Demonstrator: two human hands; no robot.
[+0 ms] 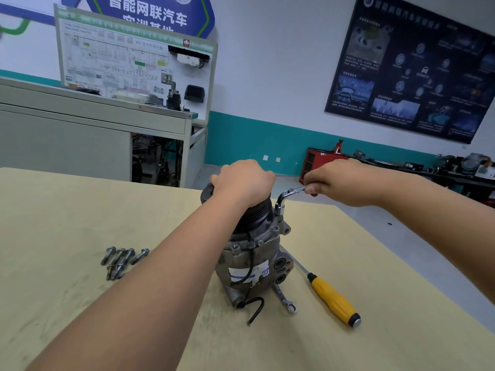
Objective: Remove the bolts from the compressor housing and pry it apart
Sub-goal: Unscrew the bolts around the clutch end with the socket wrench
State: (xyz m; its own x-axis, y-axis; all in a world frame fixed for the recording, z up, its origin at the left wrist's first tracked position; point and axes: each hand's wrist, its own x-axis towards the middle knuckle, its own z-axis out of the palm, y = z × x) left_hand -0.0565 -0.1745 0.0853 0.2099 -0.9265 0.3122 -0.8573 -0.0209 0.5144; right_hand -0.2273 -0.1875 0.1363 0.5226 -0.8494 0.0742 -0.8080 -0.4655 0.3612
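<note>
Left hand (242,180) grips the pulley (255,214) to steady the compressor (249,258); right hand (332,183) holds the offset ring spanner (284,195) — keep it square on the bolt, pull smoothly

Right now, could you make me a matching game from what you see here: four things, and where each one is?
Things:
1 loose bolts
2 screwdriver
3 bent wrench
4 left hand

Places:
A held by the right hand
B lying right of the compressor
C gripping the pulley
D heaped left of the compressor

Pairs: 1-D, 2-B, 3-A, 4-C.
</note>
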